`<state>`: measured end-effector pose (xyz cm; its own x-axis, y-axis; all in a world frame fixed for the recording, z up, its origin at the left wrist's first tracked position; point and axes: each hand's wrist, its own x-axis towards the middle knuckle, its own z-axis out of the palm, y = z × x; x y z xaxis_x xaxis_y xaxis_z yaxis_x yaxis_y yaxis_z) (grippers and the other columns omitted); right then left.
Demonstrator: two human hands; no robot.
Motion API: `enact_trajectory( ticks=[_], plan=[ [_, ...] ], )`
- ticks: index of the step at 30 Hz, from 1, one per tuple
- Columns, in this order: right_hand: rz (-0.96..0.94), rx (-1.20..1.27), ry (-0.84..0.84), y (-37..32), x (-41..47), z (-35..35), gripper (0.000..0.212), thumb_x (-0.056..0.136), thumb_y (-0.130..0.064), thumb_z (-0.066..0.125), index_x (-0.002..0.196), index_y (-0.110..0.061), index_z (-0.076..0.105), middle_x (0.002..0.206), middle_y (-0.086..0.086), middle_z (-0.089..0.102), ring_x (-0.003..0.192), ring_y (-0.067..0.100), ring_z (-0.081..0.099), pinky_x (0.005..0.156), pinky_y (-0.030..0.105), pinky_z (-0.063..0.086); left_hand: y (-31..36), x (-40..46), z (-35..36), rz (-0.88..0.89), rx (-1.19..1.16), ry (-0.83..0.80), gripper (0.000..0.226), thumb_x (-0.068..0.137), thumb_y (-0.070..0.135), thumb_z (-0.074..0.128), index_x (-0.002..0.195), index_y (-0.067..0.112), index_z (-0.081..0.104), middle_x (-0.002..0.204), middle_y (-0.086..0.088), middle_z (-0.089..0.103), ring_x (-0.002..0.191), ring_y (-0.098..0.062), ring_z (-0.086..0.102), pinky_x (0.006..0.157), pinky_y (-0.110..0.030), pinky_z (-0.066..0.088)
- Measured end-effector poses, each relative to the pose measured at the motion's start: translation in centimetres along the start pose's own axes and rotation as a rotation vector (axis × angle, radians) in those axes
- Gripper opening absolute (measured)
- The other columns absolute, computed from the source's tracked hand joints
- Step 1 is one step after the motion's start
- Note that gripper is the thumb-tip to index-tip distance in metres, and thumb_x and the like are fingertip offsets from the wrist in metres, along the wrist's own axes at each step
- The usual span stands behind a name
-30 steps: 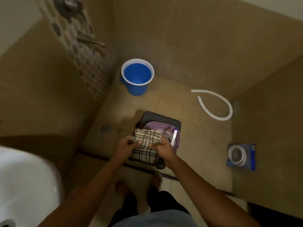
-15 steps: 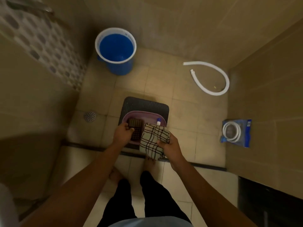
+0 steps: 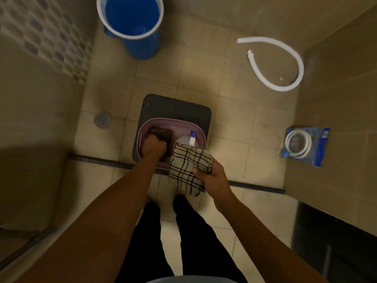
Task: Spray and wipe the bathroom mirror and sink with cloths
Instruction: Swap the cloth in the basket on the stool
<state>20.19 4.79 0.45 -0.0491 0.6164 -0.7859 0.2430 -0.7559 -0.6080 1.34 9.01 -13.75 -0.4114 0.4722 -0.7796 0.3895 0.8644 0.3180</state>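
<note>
A purple basket sits on a dark stool on the shower floor. My right hand holds a folded beige checked cloth just in front of the basket's near right corner. My left hand reaches into the basket and closes on a dark brown checked cloth. A spray bottle with a blue and white top lies inside the basket, partly hidden by the beige cloth. Neither mirror nor sink is in view.
A blue bucket stands at the back by the tiled wall. A white hose curls on the floor at right; a packaged coiled hose lies near the right wall. A floor drain is left of the stool. A dark threshold strip crosses under my arms.
The view has tilted further down. My right hand drew the beige cloth off to the right of the basket, while my left hand went down into the basket onto the dark cloth.
</note>
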Motion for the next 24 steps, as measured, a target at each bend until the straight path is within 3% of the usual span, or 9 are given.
enact_trajectory(
  ticks=[6, 10, 14, 22, 24],
  plan=[
    [-0.01, 0.017, -0.006, 0.2, 0.3, -0.7, 0.041, 0.092, -0.003, 0.061, 0.118, -0.033, 0.054, 0.121, -0.003, 0.065, 0.114, 0.017, 0.06, 0.095, 0.044, 0.055, 1.1, 0.3, 0.6, -0.013, 0.09, 0.049, 0.041, 0.087, 0.014, 0.062, 0.124, -0.002, 0.056, 0.123, -0.02, 0.062, 0.113, -0.035, 0.06, 0.091, -0.038, 0.049],
    [-0.004, 0.005, 0.005, 0.2, 0.4, -0.6, 0.042, 0.092, -0.003, 0.061, 0.12, -0.033, 0.053, 0.122, -0.003, 0.064, 0.116, 0.017, 0.059, 0.097, 0.046, 0.053, 1.2, 0.4, 1.0, -0.02, 0.1, 0.11, 0.049, 0.085, 0.02, 0.065, 0.128, 0.0, 0.053, 0.124, -0.018, 0.061, 0.11, -0.033, 0.061, 0.094, -0.04, 0.052],
    [0.006, 0.0, 0.02, 0.3, 0.3, -0.2, 0.043, 0.091, -0.004, 0.061, 0.122, -0.033, 0.052, 0.125, -0.002, 0.062, 0.118, 0.019, 0.058, 0.098, 0.049, 0.052, 1.4, -0.5, 0.5, -0.01, 0.052, 0.064, 0.046, 0.088, 0.012, 0.062, 0.128, -0.006, 0.05, 0.124, -0.022, 0.061, 0.114, -0.037, 0.06, 0.094, -0.041, 0.049],
    [-0.014, 0.057, 0.03, -2.3, -1.4, 1.3, 0.041, 0.091, 0.002, 0.057, 0.111, -0.034, 0.057, 0.112, -0.006, 0.066, 0.106, 0.017, 0.062, 0.086, 0.038, 0.056, -0.1, -4.7, -4.1, 0.245, -0.064, 0.104, 0.035, 0.088, 0.004, 0.056, 0.122, 0.0, 0.05, 0.118, -0.024, 0.062, 0.109, -0.04, 0.058, 0.088, -0.044, 0.046],
    [-0.013, 0.075, 0.032, -3.2, -1.6, 1.7, 0.04, 0.091, 0.005, 0.053, 0.114, -0.028, 0.058, 0.109, -0.005, 0.066, 0.099, 0.014, 0.064, 0.078, 0.033, 0.057, -0.9, -5.7, -5.8, 0.268, -0.138, 0.109, 0.035, 0.088, 0.004, 0.056, 0.123, 0.003, 0.051, 0.117, -0.021, 0.063, 0.108, -0.037, 0.059, 0.088, -0.043, 0.047]
  ],
)
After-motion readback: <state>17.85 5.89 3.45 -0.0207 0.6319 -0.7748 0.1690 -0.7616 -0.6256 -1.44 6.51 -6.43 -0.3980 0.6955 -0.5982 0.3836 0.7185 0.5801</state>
